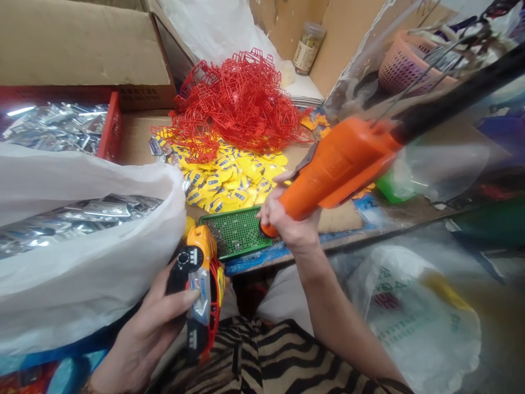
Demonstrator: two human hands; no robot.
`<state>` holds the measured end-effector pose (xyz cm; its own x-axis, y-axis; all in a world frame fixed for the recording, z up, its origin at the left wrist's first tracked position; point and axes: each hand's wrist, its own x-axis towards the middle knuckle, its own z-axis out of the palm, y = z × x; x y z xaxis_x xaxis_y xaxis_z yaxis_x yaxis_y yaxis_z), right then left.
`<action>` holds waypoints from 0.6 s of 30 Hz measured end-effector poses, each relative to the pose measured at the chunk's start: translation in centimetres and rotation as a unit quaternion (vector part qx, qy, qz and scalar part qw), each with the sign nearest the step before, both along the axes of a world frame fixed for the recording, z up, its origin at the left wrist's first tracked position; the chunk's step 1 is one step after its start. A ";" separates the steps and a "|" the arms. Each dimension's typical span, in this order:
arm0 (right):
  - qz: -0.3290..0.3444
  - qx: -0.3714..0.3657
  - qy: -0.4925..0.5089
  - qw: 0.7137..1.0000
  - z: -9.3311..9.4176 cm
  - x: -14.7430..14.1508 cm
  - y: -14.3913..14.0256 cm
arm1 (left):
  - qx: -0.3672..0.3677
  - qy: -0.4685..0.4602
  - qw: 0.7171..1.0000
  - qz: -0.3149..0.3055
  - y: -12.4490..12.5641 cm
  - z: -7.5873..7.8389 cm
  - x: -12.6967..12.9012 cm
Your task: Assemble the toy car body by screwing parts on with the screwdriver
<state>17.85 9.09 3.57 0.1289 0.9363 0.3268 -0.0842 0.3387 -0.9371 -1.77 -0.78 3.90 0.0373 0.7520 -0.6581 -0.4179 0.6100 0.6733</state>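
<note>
The left hand (153, 323) is closed around a small plastic toy car (200, 290), orange and yellow with a silver underside and a red frame along one edge; the thumb lies across its silver face and the fingers wrap behind it. The car sits upright in the grip, near the bottom centre of the scene, above a lap covered in zebra-striped fabric (262, 355).

The right hand (287, 219) is wrapped round the lower end of a bulky orange power screwdriver (340, 164), whose body slants up to the right into a black cable or hose (459, 93). Its tip points down at the right edge of a green rectangular plastic tray (238, 230) (small dark screws appear to lie heaped at the tray's left end) which rests on the near edge of the blue-rimmed worktable (283, 251).

Farther back on the table lies a spread of yellow plastic car-shaped pieces (229, 175), and beyond that a tangled heap of red wire-like plastic frames (241, 104). To the left, a large white plastic bag (82, 262) holds shiny silver parts, and a red crate (110, 126) behind it holds more. A brown cardboard box (82, 44) stands far left. At far right sit a pink perforated basket (406, 63) and a glass jar (307, 49).
</note>
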 end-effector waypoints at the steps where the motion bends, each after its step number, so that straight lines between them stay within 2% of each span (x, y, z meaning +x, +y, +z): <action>1: 0.001 0.011 0.004 1.000 0.0 0.0 0.0 | 0.001 -0.003 1.000 0.006 0.0 0.0 0.1; 9: -0.003 0.013 -0.016 1.000 -0.2 0.4 0.1 | 0.049 -0.030 0.998 -0.020 -0.3 -1.2 0.2; 18: 0.004 0.016 0.033 0.999 0.1 0.1 -0.1 | 0.044 -0.036 0.998 -0.023 -0.4 -1.0 0.6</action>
